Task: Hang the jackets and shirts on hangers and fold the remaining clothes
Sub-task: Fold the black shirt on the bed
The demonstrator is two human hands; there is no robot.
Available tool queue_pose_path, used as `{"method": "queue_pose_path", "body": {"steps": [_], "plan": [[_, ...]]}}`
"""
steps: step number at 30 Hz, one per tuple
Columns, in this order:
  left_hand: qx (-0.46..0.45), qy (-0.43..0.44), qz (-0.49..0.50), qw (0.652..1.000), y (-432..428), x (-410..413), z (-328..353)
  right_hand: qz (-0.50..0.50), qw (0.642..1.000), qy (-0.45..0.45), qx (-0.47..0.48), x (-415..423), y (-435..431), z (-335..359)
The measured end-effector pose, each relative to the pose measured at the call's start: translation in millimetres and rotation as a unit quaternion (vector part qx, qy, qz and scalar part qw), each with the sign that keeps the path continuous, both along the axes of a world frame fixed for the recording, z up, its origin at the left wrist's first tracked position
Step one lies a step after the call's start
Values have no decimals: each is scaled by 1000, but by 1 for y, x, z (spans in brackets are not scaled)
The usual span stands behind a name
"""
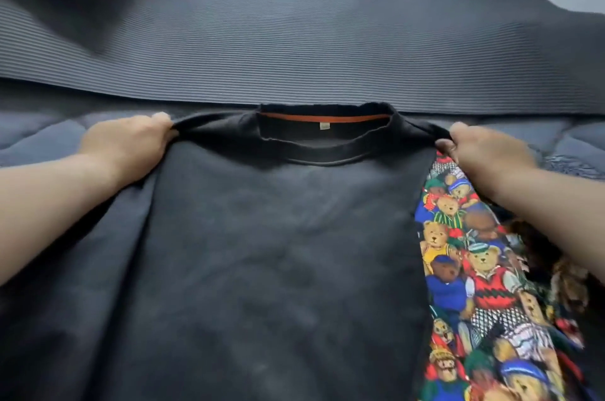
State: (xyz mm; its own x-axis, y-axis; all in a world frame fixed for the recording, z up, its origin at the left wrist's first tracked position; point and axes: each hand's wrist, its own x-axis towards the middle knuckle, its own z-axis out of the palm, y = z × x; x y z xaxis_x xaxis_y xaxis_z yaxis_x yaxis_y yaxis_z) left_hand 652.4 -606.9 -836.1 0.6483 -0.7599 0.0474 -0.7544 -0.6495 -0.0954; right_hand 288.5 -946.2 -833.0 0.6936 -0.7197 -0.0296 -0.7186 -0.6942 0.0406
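A black crew-neck fabric top [288,253], spread over the dark quilted bed [39,138], is gripped at its shoulders by the left hand [131,142] and right hand [484,145].
The shoulders should be kept level and taut for laying flat. Sleeves and hem are cut off, and a multicolour bear-printed cloth [474,286], possibly another garment, is half covered.

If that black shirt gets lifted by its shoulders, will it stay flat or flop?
Probably flops: the black shirt already bunches where the left hand and right hand grip it. Likely light; the cloth looks thin and creased.
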Motion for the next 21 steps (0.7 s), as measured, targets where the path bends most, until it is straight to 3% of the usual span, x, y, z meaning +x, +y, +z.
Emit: {"method": "queue_pose_path", "body": {"steps": [4, 9, 11, 13, 15, 17, 18, 19, 21], "plan": [[-6, 11, 13, 1000, 1, 9, -15, -26, 1000, -9, 8, 1, -3, -14], [110, -9, 114, 987, -19, -12, 8, -87, 989, 28, 118, 15, 8, 3], [-21, -30, 94, 995, -26, -38, 28, -82, 987, 26, 137, 6, 21, 22], [-205, 35, 8, 978, -28, -101, 41, -58, 986, -17, 153, -25, 43, 43], [-271, 167, -61, 946, -29, -191, 41, -43, 977, -140, 156, -76, 68, 68], [-231, 322, -100, 913, -32, -283, 40, -85, 959, -254, 92, -147, 94, 89], [-204, 367, -110, 901, -33, -320, 37, -157, 945, -277, 68, -185, 106, 96], [-184, 384, -106, 899, -35, -348, 30, -233, 931, -274, 62, -222, 115, 99], [-134, 352, -75, 923, -40, -381, 12, -372, 910, -134, 127, -277, 131, 92]]}}
